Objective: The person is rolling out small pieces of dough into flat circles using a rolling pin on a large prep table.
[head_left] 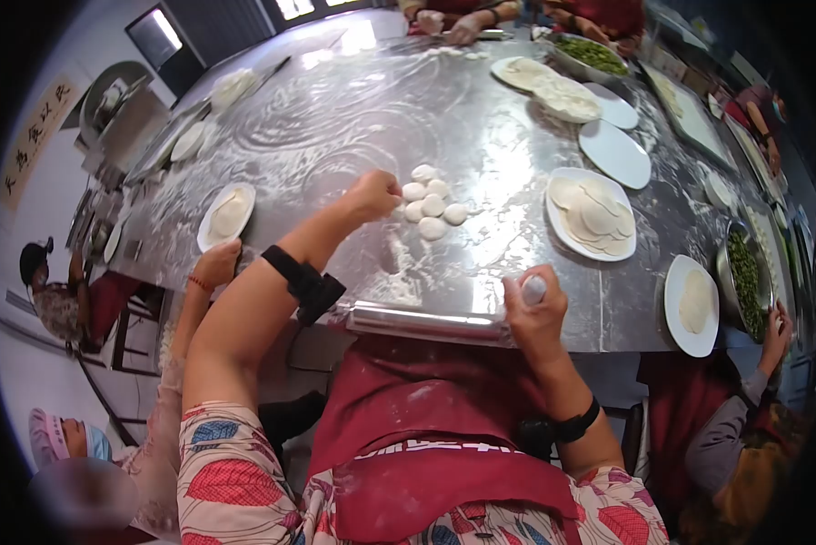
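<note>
My left hand (377, 194) reaches out over the steel table, its fingers curled together just left of a cluster of small round dough pieces (432, 206). Whatever those fingers may hold is hidden. Close to the table's front edge, my right hand (537, 318) is wrapped around a rolling pin (533, 290), whose pale rounded end sticks up out of the fist. A shiny metal bar or lip (426, 320) runs along the front edge, left of that hand. Right of the dough pieces, a white plate (559, 231) carries a stack of flat dough wrappers (597, 216).
Flour is smeared over the steel table (335, 118). At left, another person's hand (215, 263) touches a plate of wrappers (229, 213). At right stand a plate with wrappers (696, 302) and a bowl of chopped greens (744, 282), with a co-worker's hand (777, 331) beside it.
</note>
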Demonstrator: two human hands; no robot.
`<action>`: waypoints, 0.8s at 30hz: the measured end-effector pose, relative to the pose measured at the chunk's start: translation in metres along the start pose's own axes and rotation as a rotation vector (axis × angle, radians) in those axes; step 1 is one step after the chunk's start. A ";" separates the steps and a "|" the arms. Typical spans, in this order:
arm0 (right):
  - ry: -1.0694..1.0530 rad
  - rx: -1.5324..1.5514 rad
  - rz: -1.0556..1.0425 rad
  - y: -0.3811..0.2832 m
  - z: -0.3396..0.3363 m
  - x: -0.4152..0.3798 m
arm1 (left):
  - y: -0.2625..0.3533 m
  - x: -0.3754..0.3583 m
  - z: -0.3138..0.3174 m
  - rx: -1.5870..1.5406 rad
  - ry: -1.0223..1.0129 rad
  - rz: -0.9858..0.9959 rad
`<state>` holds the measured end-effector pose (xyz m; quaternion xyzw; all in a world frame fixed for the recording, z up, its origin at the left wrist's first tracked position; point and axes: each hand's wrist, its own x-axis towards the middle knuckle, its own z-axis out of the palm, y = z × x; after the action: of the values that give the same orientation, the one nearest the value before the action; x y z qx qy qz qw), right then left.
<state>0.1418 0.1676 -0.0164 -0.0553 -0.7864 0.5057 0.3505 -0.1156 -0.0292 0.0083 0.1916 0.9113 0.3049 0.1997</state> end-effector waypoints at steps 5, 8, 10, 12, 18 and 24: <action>0.017 0.032 0.025 0.012 0.008 0.009 | 0.035 -0.037 0.031 0.301 0.110 0.052; 0.034 0.015 0.041 0.010 0.008 0.004 | 0.045 -0.034 0.049 0.338 0.164 0.055; 0.052 0.016 0.037 0.010 0.006 -0.004 | 0.046 -0.038 0.060 0.332 0.247 0.130; 0.048 0.059 0.098 0.000 0.003 -0.013 | 0.045 -0.043 0.062 0.192 0.178 0.220; 0.057 0.044 0.139 -0.008 0.007 -0.006 | 0.025 -0.065 0.068 0.046 -0.115 0.342; 0.103 -0.138 -0.042 0.047 0.032 0.050 | 0.043 -0.070 0.074 0.081 -0.182 0.388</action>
<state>0.0726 0.1883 -0.0388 -0.0885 -0.8015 0.4391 0.3962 -0.0111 0.0048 -0.0015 0.3981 0.8471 0.2821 0.2107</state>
